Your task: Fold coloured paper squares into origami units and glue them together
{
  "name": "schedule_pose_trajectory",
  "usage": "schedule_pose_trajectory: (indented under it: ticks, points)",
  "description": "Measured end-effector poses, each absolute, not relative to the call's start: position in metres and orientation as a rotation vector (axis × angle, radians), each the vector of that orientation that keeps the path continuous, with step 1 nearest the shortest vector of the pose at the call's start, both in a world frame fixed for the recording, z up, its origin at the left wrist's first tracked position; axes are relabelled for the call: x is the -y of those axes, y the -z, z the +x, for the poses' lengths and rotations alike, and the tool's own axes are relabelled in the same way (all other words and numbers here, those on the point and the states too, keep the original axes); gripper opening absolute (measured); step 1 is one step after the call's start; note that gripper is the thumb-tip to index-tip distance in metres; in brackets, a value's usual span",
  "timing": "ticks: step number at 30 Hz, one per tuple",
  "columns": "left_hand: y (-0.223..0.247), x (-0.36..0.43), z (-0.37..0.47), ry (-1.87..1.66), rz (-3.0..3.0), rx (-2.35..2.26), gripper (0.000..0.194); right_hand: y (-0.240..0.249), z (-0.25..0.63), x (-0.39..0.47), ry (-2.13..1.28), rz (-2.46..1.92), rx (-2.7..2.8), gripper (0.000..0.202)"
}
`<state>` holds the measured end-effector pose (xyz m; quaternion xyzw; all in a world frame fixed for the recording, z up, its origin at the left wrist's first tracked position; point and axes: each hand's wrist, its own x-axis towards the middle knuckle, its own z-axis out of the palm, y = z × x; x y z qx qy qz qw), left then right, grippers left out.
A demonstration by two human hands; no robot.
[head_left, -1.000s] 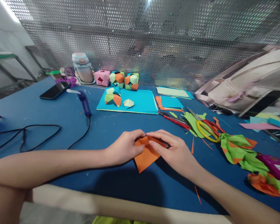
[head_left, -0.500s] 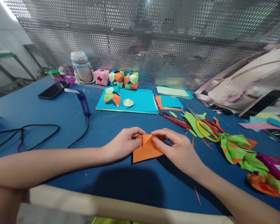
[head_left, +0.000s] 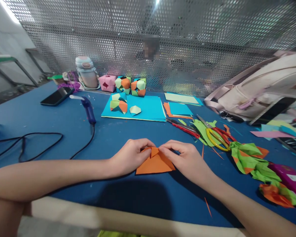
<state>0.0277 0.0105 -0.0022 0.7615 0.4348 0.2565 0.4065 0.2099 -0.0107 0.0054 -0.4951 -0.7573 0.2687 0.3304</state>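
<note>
An orange sheet of origami paper (head_left: 156, 165) lies near the front of the blue table, its far edge folded over in a small flap. My left hand (head_left: 132, 156) pinches the far left part of the paper between thumb and fingers. At the far right part, my right hand (head_left: 185, 158) does the same, thumb on top. The fingertips behind the fold are partly hidden. Beyond the hands, a partly built folded-paper piece (head_left: 118, 104) and a small pale folded unit (head_left: 135, 110) rest on a stack of blue sheets (head_left: 148, 107).
Scissors with red and yellow handles (head_left: 218, 138) and red-handled scissors (head_left: 185, 127) lie to the right, near crumpled green paper (head_left: 249, 156). A glue gun (head_left: 88, 110) with a black cord stands left. Finished paper cubes (head_left: 138, 86), a bottle (head_left: 87, 74) and a backpack (head_left: 266, 85) are farther back.
The orange paper has turned slightly and its near edge now lies straighter across. Both hands have shifted a little toward me and closer together at the folded edge.
</note>
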Motion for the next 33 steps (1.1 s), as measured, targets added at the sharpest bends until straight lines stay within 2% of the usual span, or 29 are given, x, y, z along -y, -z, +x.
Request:
schedule_pose_trajectory:
  ticks: [11,21,33]
  points:
    - [-0.0033,-0.0143,0.0288,-0.583,1.713,-1.045,0.028,0.0005,0.2148,0.0116,-0.513,-1.142,1.991,0.017]
    - [0.0027,-0.0151,0.0284,-0.611,1.792,-1.132,0.023,-0.0008,0.2153,0.0081,-0.783,-1.154,2.017,0.026]
    - [0.0031,-0.0132,0.0292,-0.588,1.702,-1.06,0.025,0.0004,0.2132,0.0126,-0.724,-1.114,2.041,0.021]
